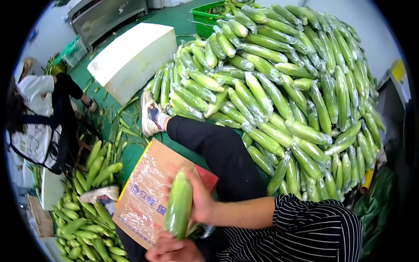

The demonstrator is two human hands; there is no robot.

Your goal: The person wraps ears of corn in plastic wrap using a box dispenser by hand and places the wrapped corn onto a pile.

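A green ear of corn [179, 205], still in its husk and with a glossy film over it, is held above my lap. My right hand [199, 196] closes around its side near the top end. At its lower end, my left hand [175, 249] has its fingers curled against the corn. Beneath them, a printed cardboard sheet [150, 170] lies across my lap, with shiny clear film on its surface.
Film-wrapped corn ears [270, 91] form a large pile ahead and to the right. Loose ears [80, 231] lie at lower left. A white foam box [131, 52] and green crate [204, 24] stand beyond. Another person [41, 113] sits at left.
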